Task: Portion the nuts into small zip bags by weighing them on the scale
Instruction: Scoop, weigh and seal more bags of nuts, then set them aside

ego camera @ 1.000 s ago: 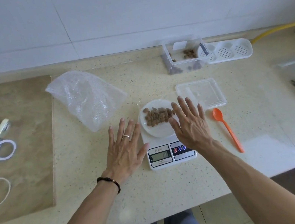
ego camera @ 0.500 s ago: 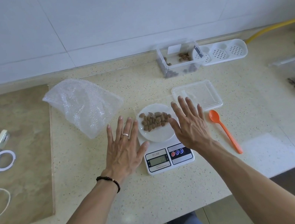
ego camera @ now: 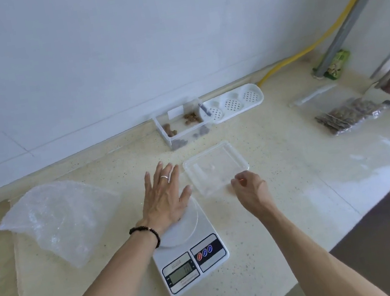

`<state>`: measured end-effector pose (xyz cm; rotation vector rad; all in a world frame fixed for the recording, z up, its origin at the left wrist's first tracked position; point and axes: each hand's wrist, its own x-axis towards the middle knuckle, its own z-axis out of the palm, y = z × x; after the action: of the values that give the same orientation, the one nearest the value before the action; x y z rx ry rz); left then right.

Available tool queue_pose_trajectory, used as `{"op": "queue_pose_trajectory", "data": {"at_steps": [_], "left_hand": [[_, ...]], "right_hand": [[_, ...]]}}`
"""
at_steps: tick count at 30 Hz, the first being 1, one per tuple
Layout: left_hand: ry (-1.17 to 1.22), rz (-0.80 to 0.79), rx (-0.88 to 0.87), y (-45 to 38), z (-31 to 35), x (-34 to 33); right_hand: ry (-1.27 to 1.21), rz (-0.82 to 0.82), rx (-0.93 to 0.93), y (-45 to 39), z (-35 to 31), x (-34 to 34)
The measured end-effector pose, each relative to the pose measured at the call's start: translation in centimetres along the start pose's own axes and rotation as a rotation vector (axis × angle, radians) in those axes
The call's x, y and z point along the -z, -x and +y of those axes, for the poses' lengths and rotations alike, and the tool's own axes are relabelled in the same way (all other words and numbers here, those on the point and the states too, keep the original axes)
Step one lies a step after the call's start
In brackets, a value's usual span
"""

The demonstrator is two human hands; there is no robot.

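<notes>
Nearest, the white digital kitchen scale point(ego camera: 191, 259) sits on the speckled cream countertop point(ego camera: 270, 251), its grey display and 3 round buttons facing the person. The left forearm, a dark bead bracelet point(ego camera: 145, 233) at the wrist, reaches forward and the left hand point(ego camera: 165, 199) lies palm-down, flat over the far part of the white round plate point(ego camera: 180, 227) on the scale — fingers straight and slightly spread, a silver ring on 1 of them, thumb out to the right. The hand covers whatever lies on the plate.

The right arm stretches in from the lower right; the right hand point(ego camera: 248, 185) has its fingers curled at the near edge of the clear flat plastic lid point(ego camera: 214, 166), thumb and fingertips drawn together — whether they pinch the lid or something small I cannot tell.

To the left lies a crumpled clear plastic bag point(ego camera: 58, 217). Farther back, by the wall, a clear rectangular container point(ego camera: 183, 128) holds a few brown nuts point(ego camera: 190, 118), with a white perforated tray point(ego camera: 232, 101) just beside it. Far right, clear zip bags filled with nuts point(ego camera: 348, 113) lie well apart.
</notes>
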<state>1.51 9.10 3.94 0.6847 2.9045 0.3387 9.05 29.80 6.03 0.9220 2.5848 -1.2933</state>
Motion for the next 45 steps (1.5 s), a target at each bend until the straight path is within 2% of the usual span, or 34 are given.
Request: {"op": "queue_pose_trajectory", "data": {"at_steps": [4,9,13,16,21,24,28,31,34,38,42,45], "left_hand": [[0.114,-0.069,0.050,-3.2,2.3,0.1],[0.325,-0.220,0.182,-5.8,3.1,0.1],[0.538,-0.098,0.191,-5.9,2.7,1.7],[0.680,0.022,0.202,-5.7,1.9,4.2],[0.989,-0.006,0.174,-4.3,0.0,9.4],[1.126,0.060,0.165,-3.1,-0.3,11.4],[1.187,0.159,0.112,-1.3,0.3,13.3],[1.217,0.223,0.097,-0.5,0.4,14.2],[1.205,0.281,0.093,0.1,0.5,14.9],[1.187,0.266,0.053,1.0,0.6,16.2],[1.186,0.275,0.032,1.7,0.4,17.0],[1.202,0.285,-0.001,2.1,0.5,17.0]], "right_hand": [[-0.092,-0.038,-0.130,0.0,0.6,-1.0],[-0.443,-0.128,-0.244,0.4,-0.4,-2.2],[-0.547,-0.164,-0.234,0.2,-1.9,-2.5],[-0.588,-0.156,-0.151,-0.1,-3.7,-2.0],[-0.684,-0.155,0.019,0.4,-7.3,-0.5],[-0.713,-0.189,0.073,1.4,-9.0,0.2],[-0.672,-0.192,0.088,2.9,-10.7,1.1],[-0.666,-0.199,0.171,4.2,-11.8,2.0],[-0.601,-0.100,0.300,4.9,-12.8,2.4],[-0.547,0.014,0.346,5.3,-13.7,2.7],[-0.606,-0.037,0.392,6.3,-14.2,2.9],[-0.546,-0.043,0.448,6.7,-14.6,2.8]]}}
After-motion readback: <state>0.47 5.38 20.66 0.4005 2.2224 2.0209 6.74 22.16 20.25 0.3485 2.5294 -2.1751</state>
